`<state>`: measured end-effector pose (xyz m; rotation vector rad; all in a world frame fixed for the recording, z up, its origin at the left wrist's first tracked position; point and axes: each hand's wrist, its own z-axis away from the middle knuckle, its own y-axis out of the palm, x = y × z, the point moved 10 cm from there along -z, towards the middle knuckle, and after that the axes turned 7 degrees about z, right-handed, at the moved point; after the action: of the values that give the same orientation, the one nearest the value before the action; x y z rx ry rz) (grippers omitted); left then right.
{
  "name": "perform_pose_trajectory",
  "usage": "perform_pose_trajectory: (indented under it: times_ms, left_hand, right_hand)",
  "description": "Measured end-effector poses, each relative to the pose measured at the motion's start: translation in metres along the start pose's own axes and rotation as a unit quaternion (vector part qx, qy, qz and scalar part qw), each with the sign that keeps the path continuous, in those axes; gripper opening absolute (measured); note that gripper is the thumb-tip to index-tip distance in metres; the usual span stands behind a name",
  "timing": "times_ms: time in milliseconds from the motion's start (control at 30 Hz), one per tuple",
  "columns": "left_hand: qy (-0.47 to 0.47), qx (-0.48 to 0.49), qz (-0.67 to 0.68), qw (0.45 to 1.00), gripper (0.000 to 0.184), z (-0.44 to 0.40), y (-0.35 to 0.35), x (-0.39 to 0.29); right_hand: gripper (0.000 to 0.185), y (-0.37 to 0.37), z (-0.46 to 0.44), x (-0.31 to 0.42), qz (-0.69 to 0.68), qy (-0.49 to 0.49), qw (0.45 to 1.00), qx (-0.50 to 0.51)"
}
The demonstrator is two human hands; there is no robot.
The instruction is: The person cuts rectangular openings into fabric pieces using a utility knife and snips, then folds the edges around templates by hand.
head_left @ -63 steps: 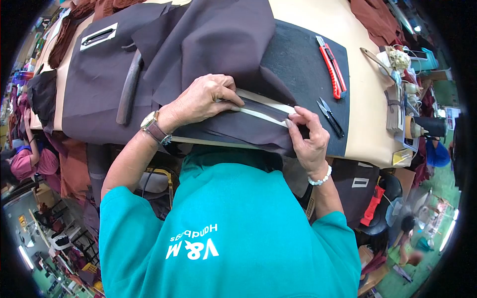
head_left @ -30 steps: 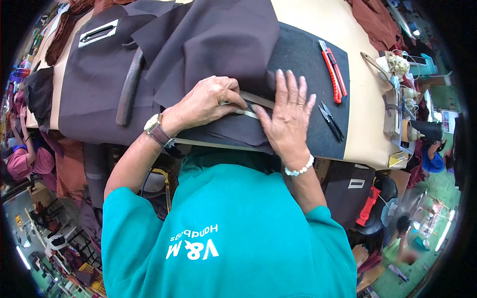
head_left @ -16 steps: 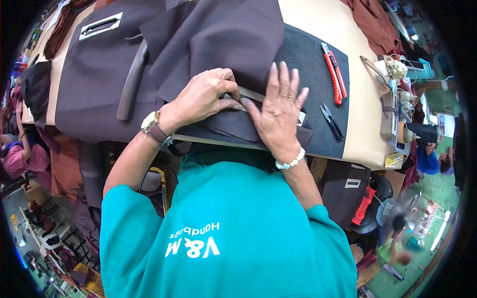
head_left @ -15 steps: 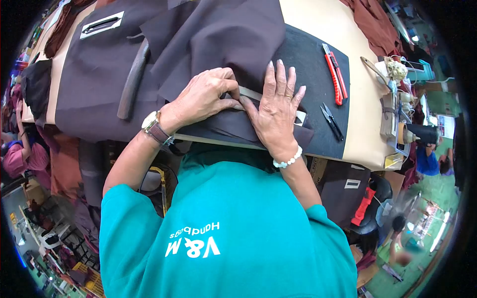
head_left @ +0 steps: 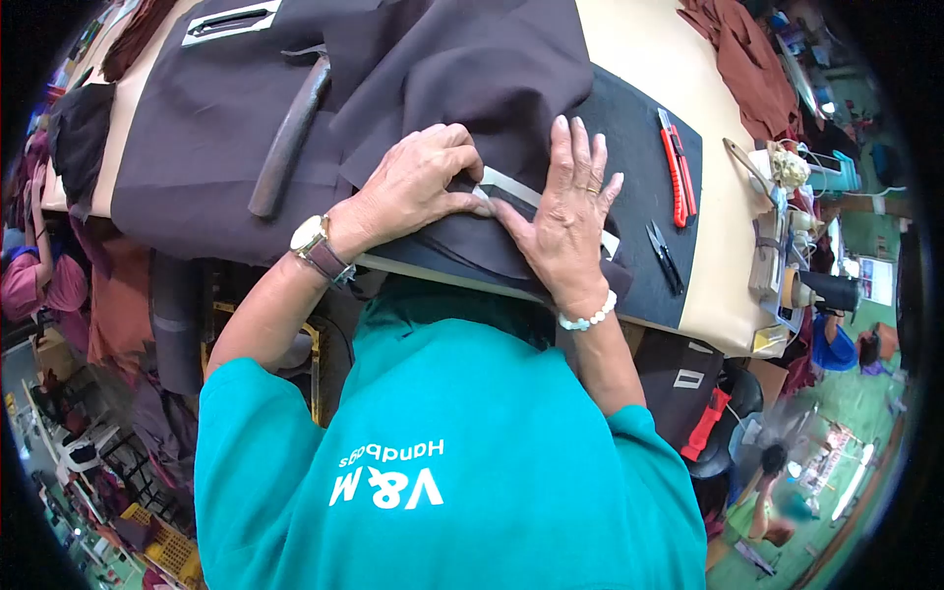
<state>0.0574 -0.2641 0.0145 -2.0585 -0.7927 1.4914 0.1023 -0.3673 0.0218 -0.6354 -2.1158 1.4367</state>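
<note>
Between the left hand [head_left: 423,182] and the right hand [head_left: 567,224], a white strip [head_left: 515,188] shows on dark cloth [head_left: 482,93]; the left pinches cloth at its end, the right lies flat across it, fingers splayed. Rightward, a red cutter [head_left: 678,169] and snips [head_left: 666,258] lie on a black mat [head_left: 634,123].

Shirt [head_left: 452,393]: teal, with short wide sleeves [head_left: 251,413].
Print [head_left: 378,489]: white letters "V&M Handbags", seen upside down.
Watch [head_left: 308,233]: pale round dial, brown strap, left wrist [head_left: 346,234].
Bracelet [head_left: 590,317]: white beads, on the right wrist [head_left: 580,285].
Ring [head_left: 593,189]: thin and gold-coloured, on the right hand [head_left: 562,234].
</note>
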Motion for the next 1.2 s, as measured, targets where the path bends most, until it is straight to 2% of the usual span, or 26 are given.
perform_pose_trajectory:
  times_ms: [67,167,200,233,300,333,433,567,633,667,700,767,867,900,933,1000,1033,1100,1200]
  left_hand:
    - [0.006,-0.002,-0.003,1.000,0.032,0.003,0.000,-0.001]
    - [0.009,-0.017,-0.016,1.000,0.032,0.008,-0.003,-0.005]
    - [0.001,-0.017,-0.022,1.000,0.031,0.010,-0.003,-0.007]
    - [0.002,-0.034,-0.024,0.999,0.031,0.013,-0.004,-0.010]
    - [0.005,-0.068,-0.030,0.997,0.030,0.019,-0.004,-0.014]
    - [-0.008,-0.069,-0.034,0.997,0.029,0.021,-0.003,-0.015]
    - [0.016,-0.134,-0.076,0.988,0.030,0.027,-0.004,-0.030]
    - [0.020,-0.210,-0.082,0.974,0.027,0.034,0.003,-0.059]
    - [0.010,-0.196,-0.042,0.980,0.023,0.037,0.016,-0.062]
    - [0.007,-0.193,-0.061,0.979,0.022,0.040,0.023,-0.064]
    - [0.004,-0.190,-0.080,0.978,0.022,0.043,0.029,-0.066]
    - [-0.006,-0.192,-0.099,0.976,0.021,0.051,0.039,-0.064]
    - [-0.011,-0.189,-0.095,0.977,0.021,0.055,0.042,-0.059]
    - [-0.013,-0.184,-0.091,0.979,0.021,0.055,0.043,-0.058]
    - [-0.012,-0.180,-0.086,0.980,0.022,0.054,0.043,-0.059]
    - [-0.029,-0.192,-0.104,0.975,0.027,0.055,0.039,-0.060]
    - [-0.038,-0.198,-0.112,0.973,0.030,0.056,0.038,-0.061]
    - [-0.067,-0.255,-0.159,0.951,0.067,0.066,0.024,-0.064]
    - [-0.115,-0.372,-0.110,0.915,0.095,0.076,-0.012,-0.057]
  right_hand:
    - [0.108,-0.001,-0.001,-0.011,0.000,0.007,0.999,0.032]
    - [0.110,-0.006,-0.001,-0.039,-0.008,0.034,0.996,0.077]
    - [0.111,-0.012,0.000,-0.051,-0.006,0.044,0.997,0.056]
    - [0.103,-0.022,-0.003,-0.064,-0.004,0.086,0.996,0.032]
    - [0.090,-0.047,-0.010,-0.070,-0.062,0.061,0.994,-0.072]
    - [0.080,-0.060,-0.011,-0.060,-0.054,0.025,0.991,-0.122]
    - [0.078,-0.069,-0.029,-0.010,0.001,-0.090,0.989,-0.114]
    - [0.075,-0.027,-0.053,0.056,0.019,-0.272,0.962,0.005]
    - [0.078,0.004,-0.064,0.067,-0.007,-0.308,0.950,0.046]
    - [0.082,0.015,-0.068,0.073,-0.016,-0.324,0.943,0.081]
    - [0.083,0.027,-0.070,0.076,-0.045,-0.340,0.936,0.076]
    - [0.065,0.034,-0.077,0.087,-0.079,-0.362,0.928,0.043]
    - [0.038,0.040,-0.081,0.100,-0.085,-0.374,0.916,0.114]
    - [0.017,0.039,-0.080,0.103,-0.144,-0.384,0.907,0.092]
    - [0.015,0.044,-0.080,0.104,-0.154,-0.377,0.908,0.098]
    - [0.014,0.043,-0.083,0.106,-0.157,-0.357,0.915,0.106]
    - [0.014,0.032,-0.089,0.104,-0.184,-0.343,0.918,0.075]
    - [0.014,0.008,-0.101,0.101,-0.238,-0.315,0.919,0.014]
    - [0.016,-0.039,-0.144,0.078,-0.344,-0.247,0.903,-0.073]
